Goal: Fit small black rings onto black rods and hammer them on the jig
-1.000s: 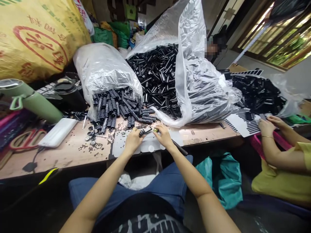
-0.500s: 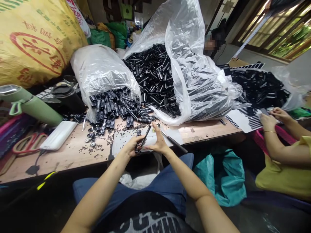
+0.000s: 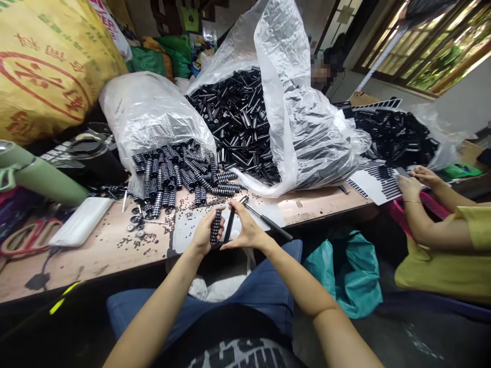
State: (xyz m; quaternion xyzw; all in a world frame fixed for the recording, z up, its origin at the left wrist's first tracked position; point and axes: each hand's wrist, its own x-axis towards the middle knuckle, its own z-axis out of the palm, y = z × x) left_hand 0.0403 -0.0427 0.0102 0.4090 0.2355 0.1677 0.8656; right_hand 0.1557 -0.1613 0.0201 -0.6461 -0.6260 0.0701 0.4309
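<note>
Since the earlier frame, both hands have shifted their hold over the white sheet (image 3: 273, 210): near its front edge the left hand (image 3: 202, 232) wraps its fingers around a dotted roller (image 3: 216, 227), while the right hand's (image 3: 249, 230) thumb and forefinger, wide apart, appear clamped on the ends of a black stick (image 3: 229, 225), now tilted steeper. With so stretched a hold, uneven pressure could flip the stick onto the sheet, and a stray left-hand sweep might scatter the tiny black beads (image 3: 138, 240) left of it.

A grey wall (image 3: 470, 106) holds a daylit window (image 3: 441, 56).
</note>
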